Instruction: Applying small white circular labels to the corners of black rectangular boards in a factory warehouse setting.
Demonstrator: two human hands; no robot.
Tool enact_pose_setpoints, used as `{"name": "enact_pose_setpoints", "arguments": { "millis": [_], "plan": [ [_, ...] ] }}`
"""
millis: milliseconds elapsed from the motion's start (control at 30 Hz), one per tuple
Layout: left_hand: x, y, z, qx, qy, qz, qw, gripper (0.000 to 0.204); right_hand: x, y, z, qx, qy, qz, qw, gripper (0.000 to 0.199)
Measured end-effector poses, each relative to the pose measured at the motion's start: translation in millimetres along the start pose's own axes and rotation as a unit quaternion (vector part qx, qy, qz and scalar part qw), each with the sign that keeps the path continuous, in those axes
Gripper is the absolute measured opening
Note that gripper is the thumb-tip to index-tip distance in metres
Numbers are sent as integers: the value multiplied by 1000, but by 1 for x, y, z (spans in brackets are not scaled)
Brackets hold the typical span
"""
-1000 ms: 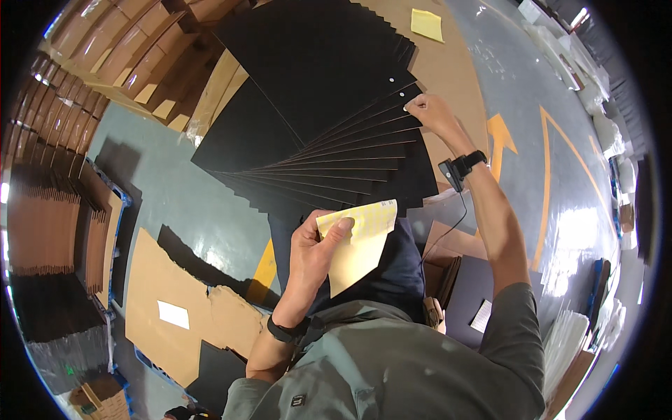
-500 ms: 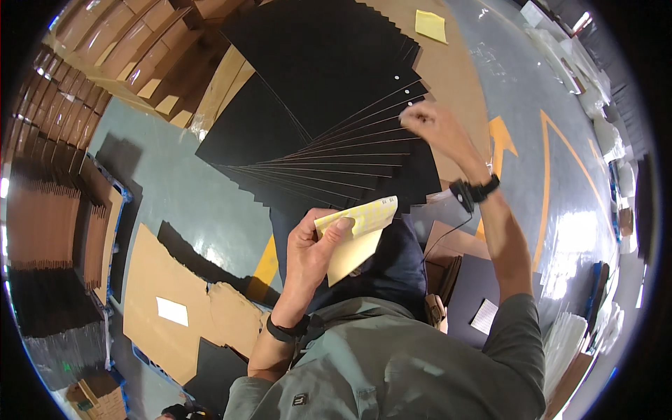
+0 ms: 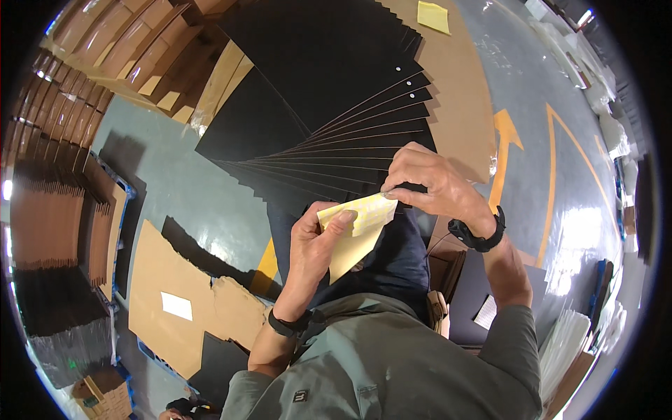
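My left hand (image 3: 313, 241) grips a folded yellow sheet of stickers (image 3: 355, 250), its thumb lying on the upper face. At the sheet's right corner, my right hand (image 3: 435, 183) pinches with thumb and forefinger; any single sticker between them is too small to make out. Beyond both hands lies a fanned stack of black boards (image 3: 294, 63), their edges stepped one behind another. Small round white stickers (image 3: 409, 83) sit near the right-hand corners of several top boards.
Brown cardboard (image 3: 458, 105) lies under the stack's right side, with a yellow paper (image 3: 433, 17) on it. Stacked cartons (image 3: 133, 42) stand at the far left. A torn cardboard sheet (image 3: 164, 273) rests at lower left. Grey floor (image 3: 525, 77) with orange arrows runs along the right.
My right hand has come back from the board corners, down and toward me, to the sticker sheet's corner. The left hand still holds the sheet in nearly the same place.
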State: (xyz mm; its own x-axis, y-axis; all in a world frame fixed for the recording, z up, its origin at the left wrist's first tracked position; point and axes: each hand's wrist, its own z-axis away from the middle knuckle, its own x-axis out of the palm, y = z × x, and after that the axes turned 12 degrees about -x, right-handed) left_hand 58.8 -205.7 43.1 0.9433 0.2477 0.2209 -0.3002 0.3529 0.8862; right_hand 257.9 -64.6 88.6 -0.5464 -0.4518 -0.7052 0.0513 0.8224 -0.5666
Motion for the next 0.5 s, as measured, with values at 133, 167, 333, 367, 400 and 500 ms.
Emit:
{"name": "enact_pose_setpoints", "arguments": {
  "millis": [133, 167, 333, 367, 400, 500],
  "plan": [
    [0, -8, -6, 1, -11, 9, 1000, 23, 4, 4, 6, -11, 15, 51, 999, 12],
    [-1, -9, -7, -3, -6, 10, 1000, 23, 5, 3, 6, -10, 15, 51, 999, 12],
    [-2, -11, -9, -1, 17, 18, 1000, 23, -2, 42, 2, 266, 123, 32, 956, 17],
    [0, -11, -9, -2, 11, 11, 1000, 23, -6, 79, 15, 285, 150, 0, 947, 26],
    [1, -12, -10, -4, 7, 5, 1000, 23, -12, 108, 20, 286, 150, 0, 946, 30],
    [5, -10, -8, -12, -10, 11, 1000, 23, -18, 160, 21, 343, 115, 87, 928, 29]
  ]
}}
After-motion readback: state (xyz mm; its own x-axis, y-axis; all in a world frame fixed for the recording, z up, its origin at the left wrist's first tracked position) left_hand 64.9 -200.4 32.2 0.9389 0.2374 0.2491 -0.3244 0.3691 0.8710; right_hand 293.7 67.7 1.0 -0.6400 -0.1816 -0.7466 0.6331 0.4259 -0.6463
